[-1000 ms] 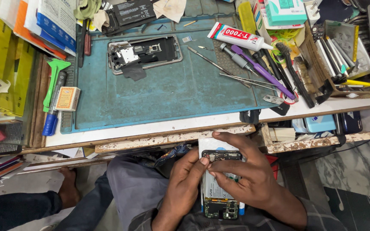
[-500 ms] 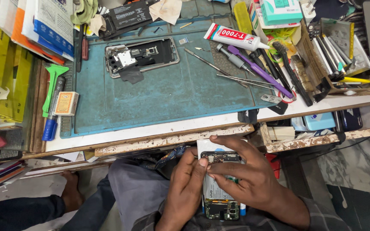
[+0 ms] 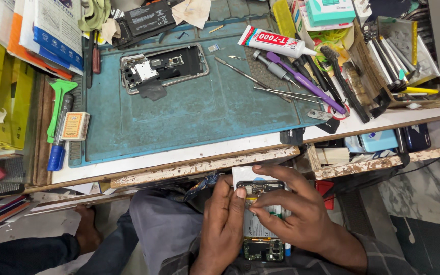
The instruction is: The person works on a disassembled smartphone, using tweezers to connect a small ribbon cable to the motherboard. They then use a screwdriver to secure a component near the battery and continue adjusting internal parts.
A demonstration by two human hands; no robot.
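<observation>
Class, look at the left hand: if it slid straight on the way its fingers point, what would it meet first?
Probably the worn front edge of the workbench, just beyond the opened phone that the left hand touches; depth is unclear.

Brightness: even, bright light across the surface
Shadows: soft and short beside tools; darker under the surface edge, around the hands
Glare: faint sheen on the white glue tube
Focus: sharp centre, slight bending at the edges
</observation>
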